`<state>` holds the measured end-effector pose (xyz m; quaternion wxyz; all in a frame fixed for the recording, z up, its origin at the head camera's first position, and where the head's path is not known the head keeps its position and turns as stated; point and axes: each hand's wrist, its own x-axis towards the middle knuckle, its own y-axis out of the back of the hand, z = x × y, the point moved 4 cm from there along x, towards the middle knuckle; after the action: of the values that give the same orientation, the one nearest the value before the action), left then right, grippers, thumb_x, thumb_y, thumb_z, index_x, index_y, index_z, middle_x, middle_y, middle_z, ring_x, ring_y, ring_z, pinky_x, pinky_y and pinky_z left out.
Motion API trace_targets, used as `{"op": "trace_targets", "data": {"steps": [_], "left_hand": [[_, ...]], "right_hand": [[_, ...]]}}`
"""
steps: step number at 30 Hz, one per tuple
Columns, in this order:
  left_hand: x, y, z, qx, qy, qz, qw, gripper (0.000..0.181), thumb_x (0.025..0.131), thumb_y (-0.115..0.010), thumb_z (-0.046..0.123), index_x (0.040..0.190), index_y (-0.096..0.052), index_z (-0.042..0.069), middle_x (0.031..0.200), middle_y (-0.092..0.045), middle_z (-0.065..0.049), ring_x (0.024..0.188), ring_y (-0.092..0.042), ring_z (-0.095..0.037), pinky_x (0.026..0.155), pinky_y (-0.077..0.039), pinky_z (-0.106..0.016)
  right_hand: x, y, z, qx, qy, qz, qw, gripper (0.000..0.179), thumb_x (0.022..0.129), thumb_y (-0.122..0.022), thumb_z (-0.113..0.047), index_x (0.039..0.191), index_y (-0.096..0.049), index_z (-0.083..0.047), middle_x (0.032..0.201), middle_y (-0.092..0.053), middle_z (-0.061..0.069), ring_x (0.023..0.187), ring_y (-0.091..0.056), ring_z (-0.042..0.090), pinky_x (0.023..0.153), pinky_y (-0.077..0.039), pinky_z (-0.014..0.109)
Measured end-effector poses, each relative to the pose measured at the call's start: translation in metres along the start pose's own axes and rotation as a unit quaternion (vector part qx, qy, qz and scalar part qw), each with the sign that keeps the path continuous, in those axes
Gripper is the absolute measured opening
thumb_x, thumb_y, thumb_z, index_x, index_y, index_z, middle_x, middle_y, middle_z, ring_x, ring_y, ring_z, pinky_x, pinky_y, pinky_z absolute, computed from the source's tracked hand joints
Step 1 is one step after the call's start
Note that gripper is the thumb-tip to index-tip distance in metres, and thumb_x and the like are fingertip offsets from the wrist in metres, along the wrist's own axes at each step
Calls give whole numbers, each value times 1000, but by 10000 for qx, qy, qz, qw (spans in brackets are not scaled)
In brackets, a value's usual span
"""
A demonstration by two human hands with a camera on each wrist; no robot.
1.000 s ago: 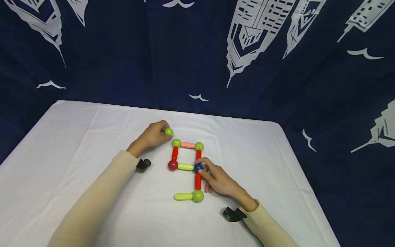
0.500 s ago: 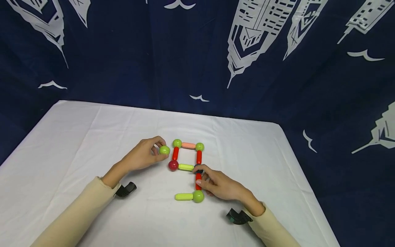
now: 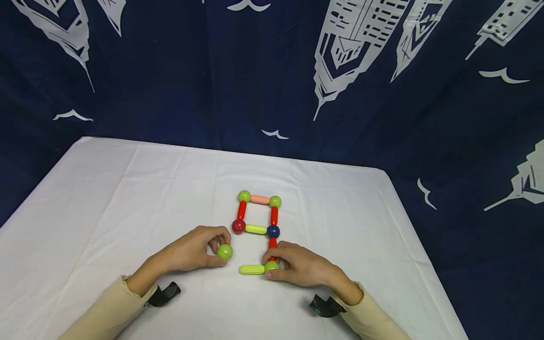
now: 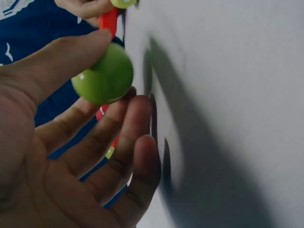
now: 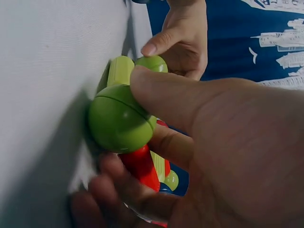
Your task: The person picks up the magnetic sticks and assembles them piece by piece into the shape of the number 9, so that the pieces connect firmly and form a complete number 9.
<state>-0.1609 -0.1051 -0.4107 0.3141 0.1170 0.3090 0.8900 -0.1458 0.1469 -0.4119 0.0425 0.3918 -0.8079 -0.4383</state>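
My left hand (image 3: 191, 250) pinches a loose green ball (image 4: 104, 75) between thumb and fingers, just left of the free end of a yellow-green ribbed stick (image 3: 252, 269). My right hand (image 3: 303, 264) holds the green corner ball (image 5: 121, 118) at the near end of a figure built from balls and sticks. From that ball a red stick (image 3: 273, 245) runs away to a blue ball (image 3: 273, 231). Beyond it, a four-sided loop includes a dark red ball (image 3: 239, 226), a second ribbed stick (image 3: 256, 229), a pink stick (image 3: 259, 199) and two green balls (image 3: 244, 196) at its far corners.
A white cloth (image 3: 140, 189) covers the table. Behind its far edge hangs a dark blue curtain (image 3: 255, 85) printed with white buildings and birds. Black camera mounts (image 3: 165, 294) sit at both wrists, below beige sleeves (image 3: 106, 311).
My left hand has brought the loose green ball toward me, from beside the far corner to near the ribbed stick's end. My right hand has slid from the blue ball to the near green ball.
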Motion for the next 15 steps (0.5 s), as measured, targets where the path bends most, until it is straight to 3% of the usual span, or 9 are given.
{"op": "trace_targets", "data": {"steps": [9, 15], "left_hand": [[-2, -5, 4, 82, -128, -224, 9996, 32, 78, -86, 15, 103, -66, 18, 93, -63, 10, 83, -59, -8, 76, -51, -26], [-1, -15, 8, -123, -140, -436, 9989, 32, 77, -87, 14, 102, -66, 19, 93, -64, 11, 82, -59, -7, 72, -50, -24]], "right_hand": [[4, 4, 0, 195, 212, -277, 9992, 20, 98, -65, -37, 114, -66, -25, 91, -53, -9, 73, -48, 3, 66, -42, 19], [0, 4, 1, 471, 208, -467, 9976, 19, 99, -63, -33, 116, -63, -23, 90, -52, -7, 72, -46, 4, 65, -39, 19]]}}
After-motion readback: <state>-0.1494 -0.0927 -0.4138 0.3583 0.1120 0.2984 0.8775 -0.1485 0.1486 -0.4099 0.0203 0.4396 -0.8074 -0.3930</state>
